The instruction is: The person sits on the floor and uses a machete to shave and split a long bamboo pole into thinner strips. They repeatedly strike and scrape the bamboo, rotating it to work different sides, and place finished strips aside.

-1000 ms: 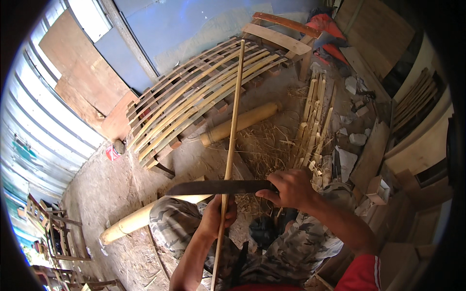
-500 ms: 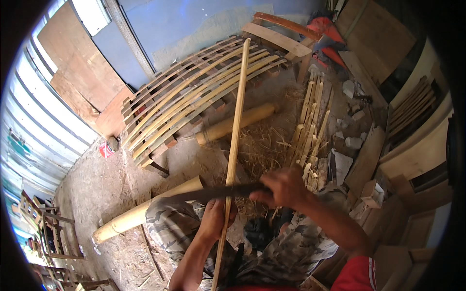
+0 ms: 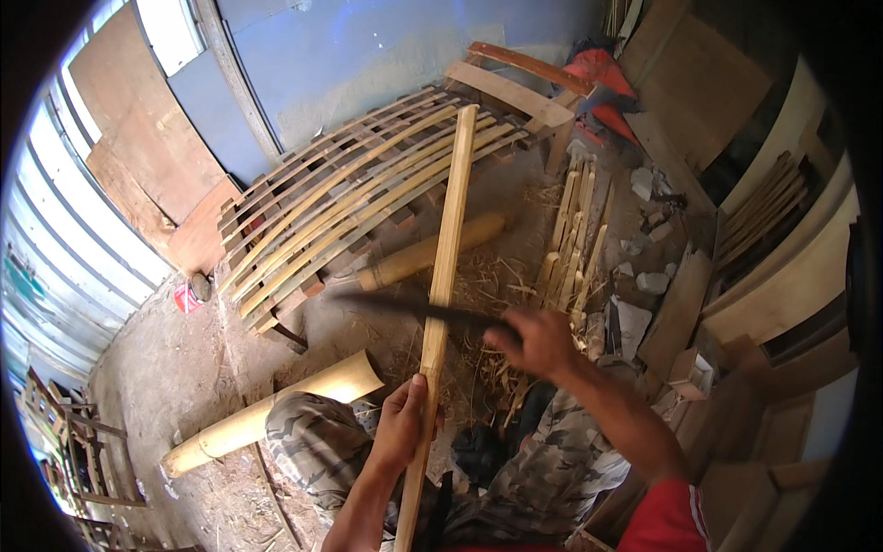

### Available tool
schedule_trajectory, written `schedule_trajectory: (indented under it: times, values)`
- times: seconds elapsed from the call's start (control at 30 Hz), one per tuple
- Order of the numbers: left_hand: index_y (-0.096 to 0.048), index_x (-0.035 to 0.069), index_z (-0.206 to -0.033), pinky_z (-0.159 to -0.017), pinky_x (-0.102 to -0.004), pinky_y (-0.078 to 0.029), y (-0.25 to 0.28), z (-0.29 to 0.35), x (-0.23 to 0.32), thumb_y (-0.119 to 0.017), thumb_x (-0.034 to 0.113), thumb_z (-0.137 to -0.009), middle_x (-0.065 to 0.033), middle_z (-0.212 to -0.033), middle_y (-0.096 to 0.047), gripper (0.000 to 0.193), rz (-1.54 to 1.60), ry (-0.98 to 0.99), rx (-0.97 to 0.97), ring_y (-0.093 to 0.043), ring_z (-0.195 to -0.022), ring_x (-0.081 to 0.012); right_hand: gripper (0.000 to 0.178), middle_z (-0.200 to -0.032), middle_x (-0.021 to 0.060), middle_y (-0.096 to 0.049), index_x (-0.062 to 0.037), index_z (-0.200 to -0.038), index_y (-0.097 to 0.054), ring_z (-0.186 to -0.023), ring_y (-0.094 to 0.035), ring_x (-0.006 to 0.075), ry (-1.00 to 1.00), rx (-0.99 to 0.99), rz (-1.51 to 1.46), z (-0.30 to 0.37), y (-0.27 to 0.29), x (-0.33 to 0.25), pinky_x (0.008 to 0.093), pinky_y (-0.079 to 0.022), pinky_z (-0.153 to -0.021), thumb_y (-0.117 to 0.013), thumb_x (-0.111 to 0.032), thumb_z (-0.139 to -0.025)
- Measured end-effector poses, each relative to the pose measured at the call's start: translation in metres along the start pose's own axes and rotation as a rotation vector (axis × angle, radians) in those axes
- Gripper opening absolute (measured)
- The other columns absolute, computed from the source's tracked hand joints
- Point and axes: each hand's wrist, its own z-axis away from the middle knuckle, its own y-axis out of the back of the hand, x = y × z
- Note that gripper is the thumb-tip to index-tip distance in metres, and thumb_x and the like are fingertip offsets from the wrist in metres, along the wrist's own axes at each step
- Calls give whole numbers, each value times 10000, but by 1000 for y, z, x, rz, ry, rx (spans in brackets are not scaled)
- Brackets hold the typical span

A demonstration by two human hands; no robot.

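Note:
A long bamboo strip (image 3: 452,221) stands steeply in front of me, running from my lap up toward the slatted frame. My left hand (image 3: 402,423) is closed around its lower part, thumb lying along the near face. In my right hand (image 3: 533,342) is the handle of a dark machete (image 3: 395,306), its long blade pointing left and blurred by motion. The blade crosses the strip above my left hand; whether its edge touches the wood, I cannot tell.
A slatted bamboo frame (image 3: 368,198) lies ahead. Split bamboo lengths (image 3: 572,230) are piled to the right, with rubble (image 3: 653,281) beyond. A halved bamboo piece (image 3: 267,409) lies by my left knee, and a bamboo pole (image 3: 432,253) lies farther off. Shavings cover the floor.
The machete has moved farther up the strip, away from my left hand. The strip now shows a broader face, and its top sits slightly lower in view.

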Motion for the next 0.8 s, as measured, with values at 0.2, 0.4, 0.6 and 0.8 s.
schedule_trajectory:
  times: [0.2, 0.4, 0.6, 0.8]
  values:
    - [-603, 24, -1011, -599, -251, -474, 8, -5, 0, -472, 428, -1030, -32, -741, -639, 426, -85, -148, 14, -610, -659, -93, 533, -531, 64, -498, -92, -727, -610, -417, -510, 218, -154, -88, -16, -18, 2, 8, 372, -383, -420, -510, -557, -968]
    - [-572, 28, -1067, -608, -280, -483, 21, -3, 34, -550, 447, -988, -36, -743, -627, 427, -480, -355, 85, -614, -658, -121, 654, -549, 43, -479, -19, -763, -620, -522, -505, 213, -691, -90, -403, -7, -2, 18, 388, -389, -529, -457, -619, -965]
    - [-523, 26, -1197, -693, -330, -492, 20, -60, 147, -588, 416, -971, -41, -727, -615, 456, -609, -376, 93, -586, -671, -107, 510, -569, 8, -442, -15, -906, -571, -391, -391, 98, -842, -118, -724, -9, 16, 17, 299, -340, -403, -492, -510, -999]
    - [-523, 8, -1245, -757, -384, -506, 5, -134, 280, -595, 317, -968, -66, -745, -646, 422, -776, -597, 212, -599, -664, -144, 468, -559, -15, -377, -51, -846, -533, -408, -395, 99, -856, -97, -815, -7, 24, 19, 325, -354, -426, -553, -500, -976]
